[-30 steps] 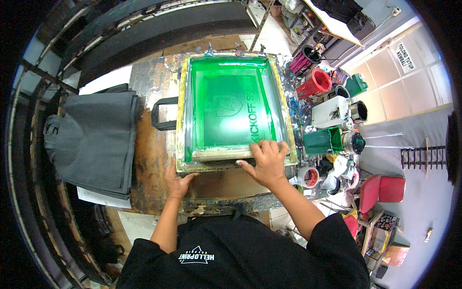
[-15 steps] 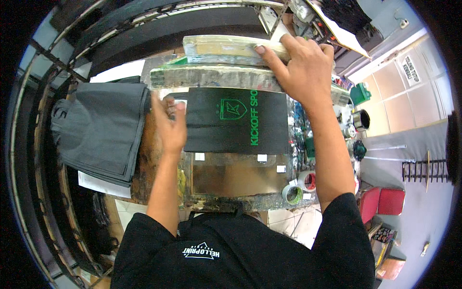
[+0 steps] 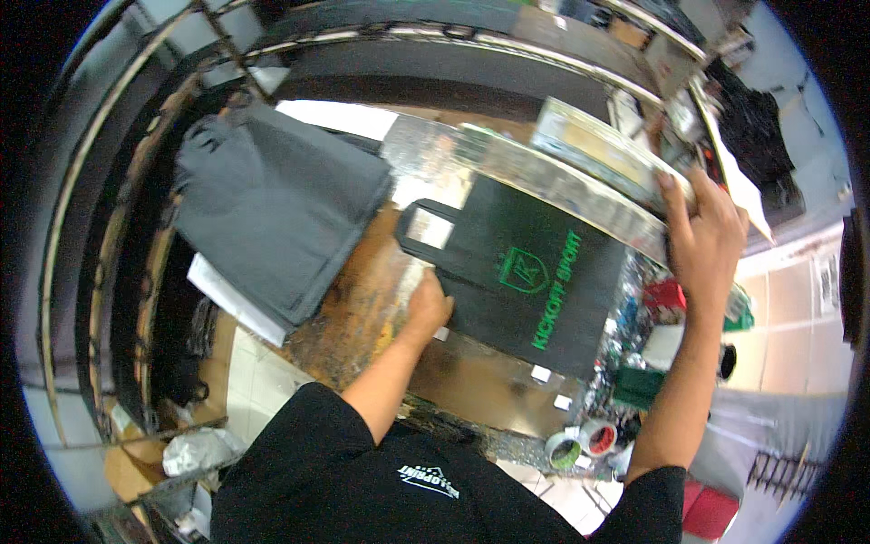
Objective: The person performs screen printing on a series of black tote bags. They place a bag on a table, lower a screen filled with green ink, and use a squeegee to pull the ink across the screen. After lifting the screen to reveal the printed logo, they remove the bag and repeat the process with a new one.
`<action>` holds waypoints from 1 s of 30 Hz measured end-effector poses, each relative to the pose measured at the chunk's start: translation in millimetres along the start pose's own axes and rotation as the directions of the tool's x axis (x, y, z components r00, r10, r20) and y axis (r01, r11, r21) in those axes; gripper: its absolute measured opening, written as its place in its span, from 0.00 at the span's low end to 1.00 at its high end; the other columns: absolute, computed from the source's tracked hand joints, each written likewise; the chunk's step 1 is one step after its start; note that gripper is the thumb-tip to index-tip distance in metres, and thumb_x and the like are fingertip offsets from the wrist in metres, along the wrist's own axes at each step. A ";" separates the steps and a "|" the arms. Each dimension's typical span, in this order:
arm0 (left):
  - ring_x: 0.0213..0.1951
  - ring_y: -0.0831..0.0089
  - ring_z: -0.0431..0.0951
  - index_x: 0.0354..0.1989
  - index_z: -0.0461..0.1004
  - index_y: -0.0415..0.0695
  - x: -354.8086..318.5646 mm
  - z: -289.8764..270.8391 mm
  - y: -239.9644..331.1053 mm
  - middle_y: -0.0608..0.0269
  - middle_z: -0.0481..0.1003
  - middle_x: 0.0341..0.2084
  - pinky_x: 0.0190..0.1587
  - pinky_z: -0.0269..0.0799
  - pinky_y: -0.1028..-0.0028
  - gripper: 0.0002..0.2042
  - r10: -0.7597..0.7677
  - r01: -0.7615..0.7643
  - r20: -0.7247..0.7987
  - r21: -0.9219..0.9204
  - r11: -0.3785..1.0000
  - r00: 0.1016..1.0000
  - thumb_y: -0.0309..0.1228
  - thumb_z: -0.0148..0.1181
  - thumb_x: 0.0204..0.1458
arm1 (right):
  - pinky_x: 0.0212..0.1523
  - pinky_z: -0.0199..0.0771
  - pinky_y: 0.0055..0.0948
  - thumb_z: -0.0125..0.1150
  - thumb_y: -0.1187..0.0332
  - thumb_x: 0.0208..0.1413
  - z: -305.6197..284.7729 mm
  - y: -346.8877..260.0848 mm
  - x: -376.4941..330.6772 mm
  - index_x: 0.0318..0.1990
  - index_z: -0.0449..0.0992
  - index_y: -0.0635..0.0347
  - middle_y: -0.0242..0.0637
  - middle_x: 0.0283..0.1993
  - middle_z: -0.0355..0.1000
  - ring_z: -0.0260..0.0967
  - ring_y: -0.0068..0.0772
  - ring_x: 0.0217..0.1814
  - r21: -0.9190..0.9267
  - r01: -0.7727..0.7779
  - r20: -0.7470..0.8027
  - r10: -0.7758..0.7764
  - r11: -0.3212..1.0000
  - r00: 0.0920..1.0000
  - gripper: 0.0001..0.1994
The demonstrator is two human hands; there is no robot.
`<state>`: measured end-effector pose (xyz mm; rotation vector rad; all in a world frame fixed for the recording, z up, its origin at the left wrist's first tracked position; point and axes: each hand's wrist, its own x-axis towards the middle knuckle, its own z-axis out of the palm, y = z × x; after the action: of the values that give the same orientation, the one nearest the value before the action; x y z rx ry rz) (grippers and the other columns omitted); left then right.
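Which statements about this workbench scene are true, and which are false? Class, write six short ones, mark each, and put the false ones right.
1. The right hand grips the raised printing frame. True.
2. The print on the black bag is red. False: it is green.
3. The left hand is at the bag's near left corner. True.
4. The dark grey pile lies to the right of the printed bag. False: it lies to the left.
5. Two tape rolls sit side by side. True.
6. The bag's visible handle sticks out on its right. False: it sticks out on the left.
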<state>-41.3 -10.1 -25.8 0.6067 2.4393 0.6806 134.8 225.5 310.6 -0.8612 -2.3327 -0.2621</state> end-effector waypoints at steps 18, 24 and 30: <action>0.53 0.50 0.80 0.57 0.79 0.42 39.3 -153.3 76.8 0.45 0.80 0.50 0.60 0.73 0.60 0.23 0.628 -0.655 -0.213 -0.087 0.751 0.748 0.26 0.59 0.49 | 0.59 0.65 0.46 0.50 0.43 0.68 -0.4 4.0 -5.6 0.52 0.79 0.57 0.51 0.46 0.79 0.74 0.52 0.52 -0.078 -0.031 0.113 0.040 0.996 0.993 0.26; 0.53 0.69 0.79 0.60 0.77 0.38 46.5 -298.8 84.1 0.56 0.80 0.53 0.59 0.72 0.71 0.24 0.534 -0.521 -0.133 -0.503 0.690 0.835 0.23 0.65 0.51 | 0.59 0.65 0.47 0.50 0.41 0.67 4.4 0.2 0.1 0.52 0.79 0.57 0.51 0.47 0.78 0.73 0.54 0.50 -0.105 -0.067 0.192 0.086 0.992 0.978 0.28; 0.44 0.72 0.80 0.58 0.79 0.39 19.3 -445.7 25.1 0.60 0.81 0.50 0.47 0.76 0.73 0.21 0.422 -0.605 -0.434 -0.611 0.511 0.796 0.22 0.65 0.54 | 0.61 0.64 0.47 0.48 0.43 0.68 1.8 6.2 0.7 0.56 0.77 0.58 0.48 0.52 0.77 0.73 0.53 0.55 -0.160 -0.091 0.296 0.136 0.983 0.945 0.27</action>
<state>-313.3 -130.0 307.8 0.9512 1.8583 1.9620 137.5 231.3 309.4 -1.1774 -2.5603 -0.2669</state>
